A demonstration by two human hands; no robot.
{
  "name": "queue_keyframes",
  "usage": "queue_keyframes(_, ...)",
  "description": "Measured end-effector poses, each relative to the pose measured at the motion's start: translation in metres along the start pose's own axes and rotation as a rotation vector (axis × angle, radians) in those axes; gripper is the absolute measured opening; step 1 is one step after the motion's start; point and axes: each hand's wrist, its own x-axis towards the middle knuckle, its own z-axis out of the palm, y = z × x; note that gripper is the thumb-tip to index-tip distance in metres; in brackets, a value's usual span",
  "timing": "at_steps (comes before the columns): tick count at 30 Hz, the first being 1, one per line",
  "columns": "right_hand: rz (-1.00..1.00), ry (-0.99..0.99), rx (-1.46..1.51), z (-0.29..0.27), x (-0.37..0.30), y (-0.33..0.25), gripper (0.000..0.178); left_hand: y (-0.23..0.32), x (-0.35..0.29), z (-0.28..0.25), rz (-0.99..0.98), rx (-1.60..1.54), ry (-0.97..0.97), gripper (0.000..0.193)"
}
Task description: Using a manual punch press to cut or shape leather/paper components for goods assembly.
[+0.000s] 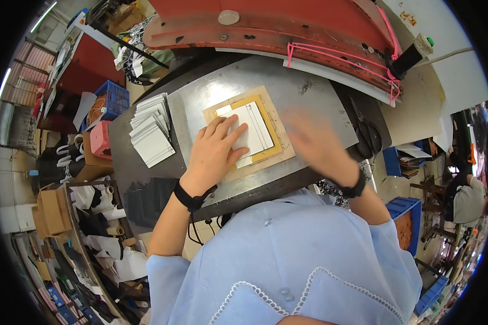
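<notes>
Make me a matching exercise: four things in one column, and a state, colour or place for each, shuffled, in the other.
Things:
1. Left hand
2. Right hand
3. White cards
4. Machine

States, colours, places:
A. red, at the top of the picture
B. fanned out, left of the metal plate
C. partly over the yellow board
D. blurred

Pairs: 1-C, 2-D, 3-B, 4-A
</notes>
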Motion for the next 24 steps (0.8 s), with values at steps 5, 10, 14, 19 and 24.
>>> queue_keyframes(5, 0.351, 0.933, -0.127, -0.118, 0.004, 0.091, 0.069, 0.002, -0.017, -0.01, -0.244, -0.289, 0.361, 0.049)
queue_keyframes(10, 0.381, 0.725, 0.493, -0.192, 0.031, 0.148, 0.044, 0.016, -0.058, -0.016, -0.404, -0.435, 0.439, 0.035)
queue_keyframes(14, 0.362, 0.956, 0.58, -0.16, 0.041, 0.162, 0.039, 0.042, -0.084, -0.021, -0.419, -0.598, 0.3, 0.023)
queue_keyframes(19, 0.315, 0.943, 0.55, -0.163, 0.037, 0.166, 0.039, 0.059, -0.1, -0.017, -0.254, -0.741, 0.122, 0.02)
queue_keyframes(24, 0.367, 0.891, 0.477, -0.14, 0.014, 0.117, 0.045, 0.072, -0.098, -0.018, -0.139, -0.76, 0.098, 0.019)
